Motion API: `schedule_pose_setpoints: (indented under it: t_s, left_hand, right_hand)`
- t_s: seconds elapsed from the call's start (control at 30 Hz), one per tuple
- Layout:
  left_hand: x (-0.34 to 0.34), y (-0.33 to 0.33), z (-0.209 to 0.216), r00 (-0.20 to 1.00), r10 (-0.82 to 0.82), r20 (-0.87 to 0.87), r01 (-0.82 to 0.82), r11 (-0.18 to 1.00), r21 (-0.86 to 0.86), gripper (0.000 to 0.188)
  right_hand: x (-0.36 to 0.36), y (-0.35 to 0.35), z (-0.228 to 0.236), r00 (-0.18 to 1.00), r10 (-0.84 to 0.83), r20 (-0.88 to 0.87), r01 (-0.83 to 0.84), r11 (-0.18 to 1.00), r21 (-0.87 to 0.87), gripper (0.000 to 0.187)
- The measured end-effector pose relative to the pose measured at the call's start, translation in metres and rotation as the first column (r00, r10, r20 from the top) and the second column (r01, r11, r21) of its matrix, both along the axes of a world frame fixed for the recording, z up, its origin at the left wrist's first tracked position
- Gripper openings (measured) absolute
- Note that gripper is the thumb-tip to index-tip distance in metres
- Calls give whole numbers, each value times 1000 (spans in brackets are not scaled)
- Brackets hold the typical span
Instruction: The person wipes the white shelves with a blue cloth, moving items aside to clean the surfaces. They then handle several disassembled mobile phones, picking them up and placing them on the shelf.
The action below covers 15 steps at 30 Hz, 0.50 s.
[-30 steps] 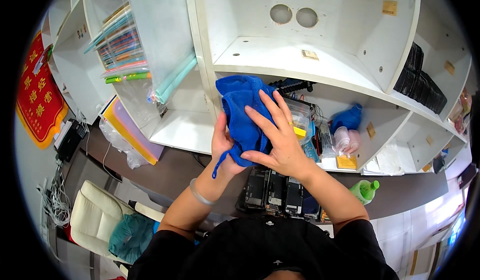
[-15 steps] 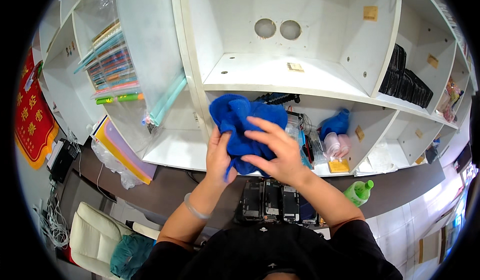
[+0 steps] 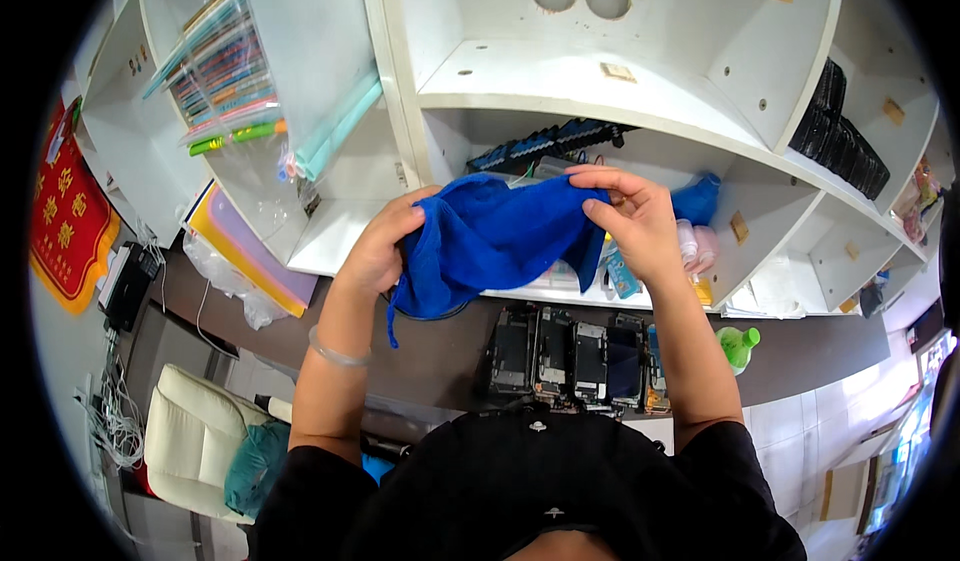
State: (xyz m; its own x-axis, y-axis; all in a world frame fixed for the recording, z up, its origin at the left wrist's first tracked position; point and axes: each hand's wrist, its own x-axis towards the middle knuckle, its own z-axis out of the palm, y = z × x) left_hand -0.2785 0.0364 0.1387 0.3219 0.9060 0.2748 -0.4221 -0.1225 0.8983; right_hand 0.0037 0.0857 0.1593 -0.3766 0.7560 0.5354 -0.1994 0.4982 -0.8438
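- Hanging spread between the two hands, the blue cloth (image 3: 505, 236) is in front of the lower opening of the white shelf (image 3: 580, 76), above the back part of the desk. It has some soft folds, and its right side droops to a point.
- A thin blue cord (image 3: 391, 326) hangs down from the left end of the cloth, near the left wrist.
- The left hand (image 3: 383, 246) grips the left edge of the cloth between its thumb and its fingers; some fingertips are hidden behind the fabric.
- The right hand (image 3: 640, 221) pinches the upper right corner between the thumb and the fingers, which are bent over the edge.
- A clear bracelet (image 3: 340, 359) is around the left forearm, near the wrist.
- On the brown desk (image 3: 430, 356), nearer to the body, there is a row of dark opened phones (image 3: 590, 351), lying side by side.
- Just beside the right forearm there is a green bottle (image 3: 738, 349).
- Behind the right hand, inside the shelf, stand a blue bottle (image 3: 697, 199) and pink rolls (image 3: 705, 246).
- Farther to the left are a cream chair (image 3: 190, 441) and a red banner (image 3: 70, 211) on the wall.
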Motion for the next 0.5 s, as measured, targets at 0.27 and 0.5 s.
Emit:
schedule_pose_setpoints:
  t_s: [0.27,0.5]
  left_hand:
    - [-13,-9,-5,909,-377,174,368,926,82,92]
    - [-22,-6,-34,926,47,375,61,961,-271,37]
  right_hand:
    - [-23,14,-4,988,120,101,-98,976,-195,28]
    - [-74,28,-34,750,336,-570,-661,358,-659,41]
